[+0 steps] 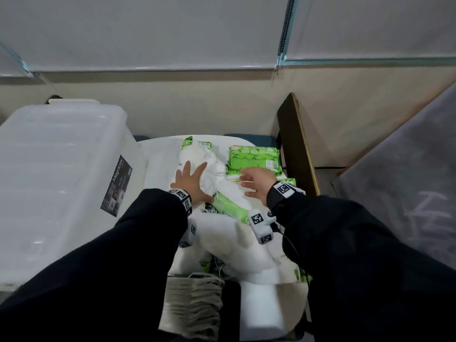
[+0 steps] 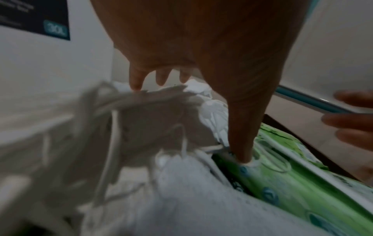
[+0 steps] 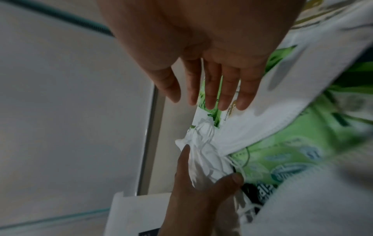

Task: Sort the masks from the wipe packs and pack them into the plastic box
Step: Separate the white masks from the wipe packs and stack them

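The head camera looks steeply down from above, over both sleeves, onto the small white table [image 1: 158, 154] and the plastic box [image 1: 61, 174] at its left edge. The left wrist camera sits very close, looking along the left hand [image 2: 201, 55] at the masks [image 2: 141, 121]. The right wrist camera, equally near, faces along the right hand [image 3: 212, 55]. All three share the masks and green wipe packs [image 1: 254, 157].

A small white table [image 1: 158, 154] with a rounded far edge carries the heap — white masks [image 1: 197, 159] tangled among green wipe packs [image 1: 254, 157], which cover most of its top. One pack lies flat at the far right corner, another pokes out under the masks at the far edge. A stack of beige masks [image 1: 195, 299] sits at the near edge — loops upward.
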`<action>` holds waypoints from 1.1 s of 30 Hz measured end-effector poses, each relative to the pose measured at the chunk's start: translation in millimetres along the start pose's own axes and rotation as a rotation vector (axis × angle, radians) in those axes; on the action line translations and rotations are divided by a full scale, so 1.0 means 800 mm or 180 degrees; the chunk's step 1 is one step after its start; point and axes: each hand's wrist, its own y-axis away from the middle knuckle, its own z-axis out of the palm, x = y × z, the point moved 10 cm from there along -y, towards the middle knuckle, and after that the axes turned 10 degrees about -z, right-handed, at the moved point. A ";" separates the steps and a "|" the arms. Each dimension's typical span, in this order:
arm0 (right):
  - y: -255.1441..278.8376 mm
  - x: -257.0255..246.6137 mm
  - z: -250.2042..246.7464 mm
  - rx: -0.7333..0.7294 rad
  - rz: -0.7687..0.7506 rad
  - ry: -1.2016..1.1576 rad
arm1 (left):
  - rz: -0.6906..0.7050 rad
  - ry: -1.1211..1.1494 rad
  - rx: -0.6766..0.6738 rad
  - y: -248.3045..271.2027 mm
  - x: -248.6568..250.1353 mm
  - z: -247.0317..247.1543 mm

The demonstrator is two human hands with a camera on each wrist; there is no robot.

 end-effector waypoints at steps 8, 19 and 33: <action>-0.083 -0.044 0.048 -0.0253 -0.0211 0.1280 | 0.0245 0.0393 0.0237 0.016 -0.018 -0.023; -0.078 -0.026 0.049 -0.0238 -0.0006 0.0602 | 0.0590 0.2206 0.0769 0.100 -0.015 -0.088; 0.027 0.068 -0.060 0.0000 0.0283 -0.1234 | 0.0249 0.2867 0.0194 0.074 0.029 -0.084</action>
